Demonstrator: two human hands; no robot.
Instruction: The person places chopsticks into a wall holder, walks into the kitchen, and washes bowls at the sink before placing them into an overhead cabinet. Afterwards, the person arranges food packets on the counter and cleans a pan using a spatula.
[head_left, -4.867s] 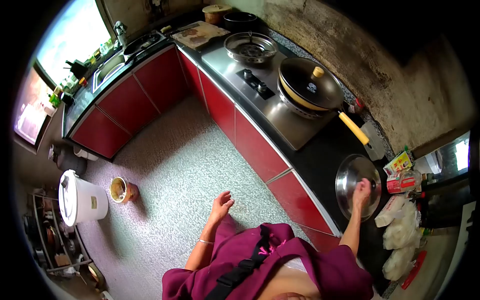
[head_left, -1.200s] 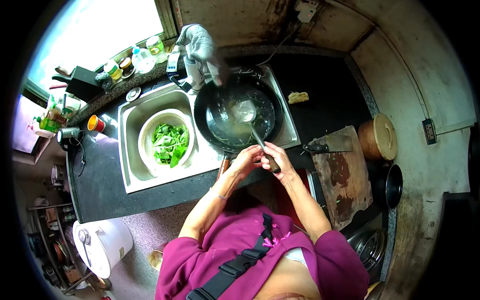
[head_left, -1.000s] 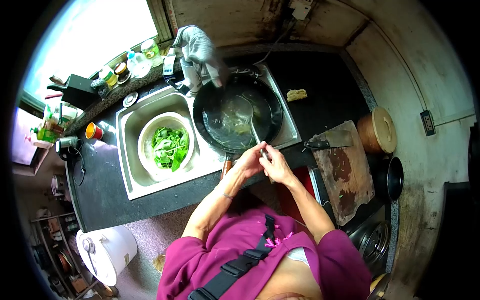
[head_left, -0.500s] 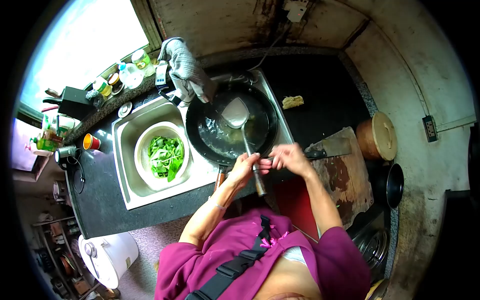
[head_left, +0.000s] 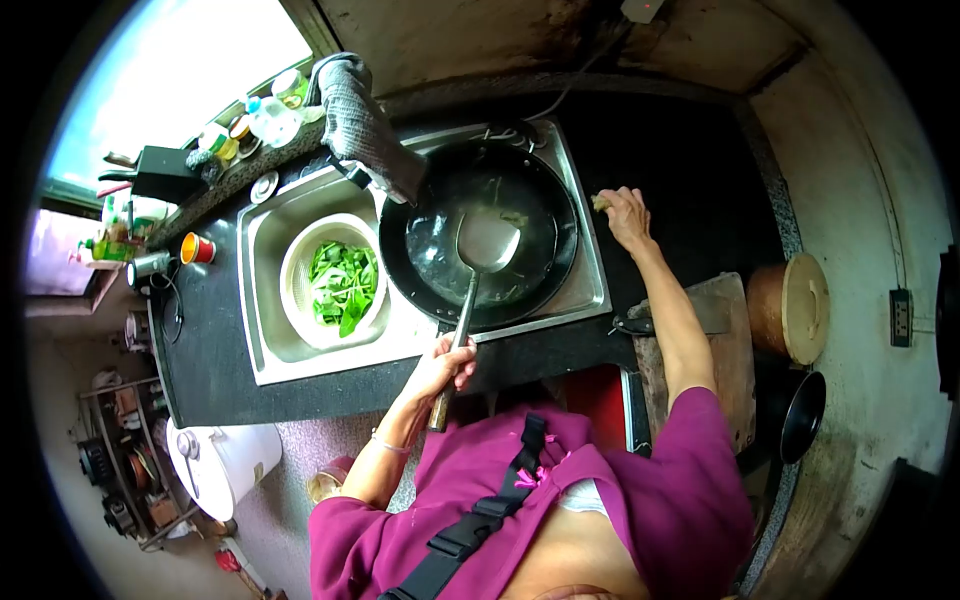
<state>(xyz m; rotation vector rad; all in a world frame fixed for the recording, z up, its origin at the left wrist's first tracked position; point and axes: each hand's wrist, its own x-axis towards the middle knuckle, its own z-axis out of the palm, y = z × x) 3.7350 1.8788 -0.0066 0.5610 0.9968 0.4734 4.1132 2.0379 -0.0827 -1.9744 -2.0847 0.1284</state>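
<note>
My left hand [head_left: 443, 368] is closed round the handle of a metal wok spatula [head_left: 488, 242]. The spatula's blade is over a large dark wok [head_left: 400, 250], which has water in it and sits across the right side of the sink. To the right of the wok, my right hand [head_left: 627, 216] closes on a yellowish fibrous scrubber [head_left: 600, 203] on the black counter. Most of the scrubber is hidden under the fingers.
Green leaves [head_left: 345, 285] lie in a white colander [head_left: 296, 295] inside the steel sink [head_left: 262, 345]. A grey cloth [head_left: 362, 120] hangs over the faucet. At right are a knife [head_left: 640, 325], a cutting board [head_left: 742, 385] and a lidded pot [head_left: 780, 310]. An orange cup [head_left: 198, 248] stands left.
My right hand has left the spatula's handle and reached right to the scrubber, taking hold of it. My left hand has moved down and left with the spatula, its blade turned.
</note>
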